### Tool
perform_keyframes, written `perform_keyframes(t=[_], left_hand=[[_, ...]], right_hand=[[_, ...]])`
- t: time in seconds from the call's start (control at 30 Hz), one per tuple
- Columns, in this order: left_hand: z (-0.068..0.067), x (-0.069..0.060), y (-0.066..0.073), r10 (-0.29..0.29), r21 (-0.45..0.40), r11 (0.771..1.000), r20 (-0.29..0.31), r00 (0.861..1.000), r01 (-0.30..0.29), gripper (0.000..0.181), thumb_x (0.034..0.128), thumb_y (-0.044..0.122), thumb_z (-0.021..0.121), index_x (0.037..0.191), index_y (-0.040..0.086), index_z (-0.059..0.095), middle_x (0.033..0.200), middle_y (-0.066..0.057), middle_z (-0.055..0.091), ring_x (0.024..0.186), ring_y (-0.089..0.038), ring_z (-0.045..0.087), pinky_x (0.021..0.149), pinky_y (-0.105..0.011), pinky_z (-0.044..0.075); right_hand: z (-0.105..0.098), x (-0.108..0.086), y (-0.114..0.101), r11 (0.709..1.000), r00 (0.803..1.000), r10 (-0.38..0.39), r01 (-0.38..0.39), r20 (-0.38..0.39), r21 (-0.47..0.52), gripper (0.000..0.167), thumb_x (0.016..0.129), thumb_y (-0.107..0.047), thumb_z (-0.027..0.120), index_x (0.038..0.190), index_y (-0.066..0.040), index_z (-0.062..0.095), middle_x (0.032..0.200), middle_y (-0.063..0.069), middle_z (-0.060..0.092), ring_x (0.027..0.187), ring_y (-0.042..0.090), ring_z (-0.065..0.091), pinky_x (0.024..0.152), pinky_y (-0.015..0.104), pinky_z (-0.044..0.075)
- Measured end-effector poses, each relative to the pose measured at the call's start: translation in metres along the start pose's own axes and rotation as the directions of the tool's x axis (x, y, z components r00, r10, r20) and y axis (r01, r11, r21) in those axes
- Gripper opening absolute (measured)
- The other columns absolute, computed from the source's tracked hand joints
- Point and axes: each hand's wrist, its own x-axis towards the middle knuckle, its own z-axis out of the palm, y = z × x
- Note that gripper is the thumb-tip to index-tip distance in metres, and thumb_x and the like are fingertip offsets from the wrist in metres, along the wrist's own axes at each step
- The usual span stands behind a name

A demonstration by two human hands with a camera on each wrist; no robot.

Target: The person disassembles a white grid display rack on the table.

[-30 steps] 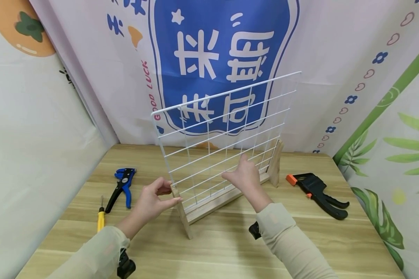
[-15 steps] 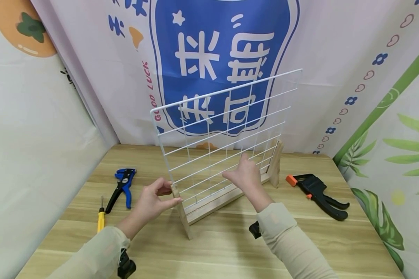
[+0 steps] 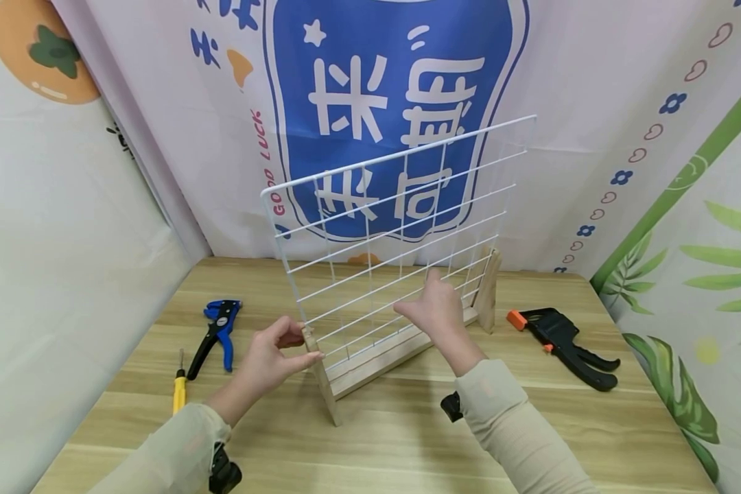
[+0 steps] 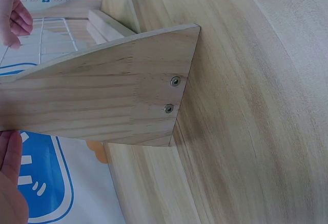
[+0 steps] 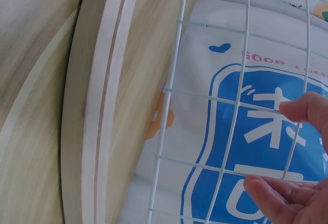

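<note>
A white wire grid panel (image 3: 405, 153) stands upright over a wooden stand, between its two end pieces. My left hand (image 3: 268, 353) grips the top of the left wooden end piece (image 4: 128, 96), fingers on one side and thumb on the other. Two screw heads (image 4: 175, 81) show low on that piece. My right hand (image 3: 435, 309) holds the panel's wires between thumb and fingers, right of the middle. In the right wrist view, the panel's lowest wire stands apart from the grooved wooden bar (image 5: 97, 106). The right end piece (image 3: 486, 295) is untouched.
On the wooden table (image 3: 383, 453), blue and black wire strippers (image 3: 219, 329) and a yellow-handled screwdriver (image 3: 180, 391) lie at left. A black and orange bar clamp (image 3: 562, 346) lies at right. Printed cloth (image 3: 222, 171) hangs behind the table.
The wire panel has risen slightly, its top edge now higher. The right hand has shifted up only a touch; the left hand keeps its grip on the end piece.
</note>
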Motion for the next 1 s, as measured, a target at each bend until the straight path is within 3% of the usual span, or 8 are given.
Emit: perform_keyframes(t=[1.0], left_hand=[[-0.001,-0.001,0.003,0.005,-0.016,1.000,-0.007,1.000,-0.005,0.034,0.0664,0.008,0.083,0.088,0.005,0.057,0.088,-0.008,0.067,0.083,-0.026,0.067,0.074,-0.031,0.058]], right_hand=[[-0.017,0.002,-0.010,1.000,1.000,-0.005,0.005,0.022,-0.006,0.060,0.062,-0.039,0.076,0.098,-0.001,0.049,0.075,0.015,0.058,0.066,0.030,0.057,0.049,0.035,0.048]])
